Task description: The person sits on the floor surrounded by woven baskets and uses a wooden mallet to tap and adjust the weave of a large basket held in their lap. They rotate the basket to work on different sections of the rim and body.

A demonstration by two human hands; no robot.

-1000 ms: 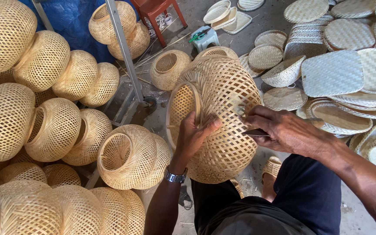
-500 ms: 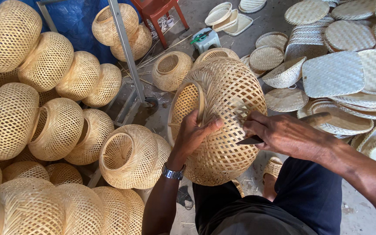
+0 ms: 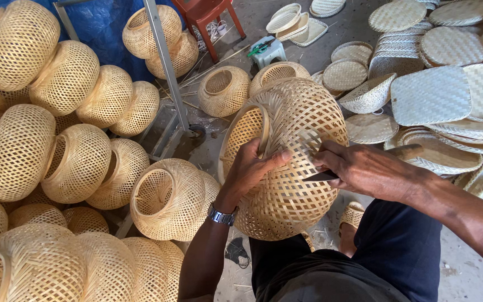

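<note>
A round woven bamboo shade (image 3: 286,162) sits at centre frame, held up off the ground in front of the person's lap with its open ring mouth turned to the left. The left hand (image 3: 250,168) is pressed flat against the weave just below that ring, fingers spread and curled over the surface, steadying it; a metal wristwatch (image 3: 221,215) shows on that wrist. The right hand (image 3: 359,168) lies on the right flank of the shade and is closed around a dark-bladed knife (image 3: 322,175) with a pale wooden handle (image 3: 409,151) projecting to the right; the blade tip meets the weave beside a few loose strip ends (image 3: 308,140). To the left, finished shades of the same kind (image 3: 74,162) are piled densely from near to far, one (image 3: 166,198) lying just beside the left forearm. A grey metal frame post (image 3: 166,67) rises among them before a blue tarpaulin (image 3: 102,25). At far right, flat woven trays and lids (image 3: 431,95) are stacked on the concrete floor (image 3: 465,268). A red stool (image 3: 208,17) stands at the far edge.
</note>
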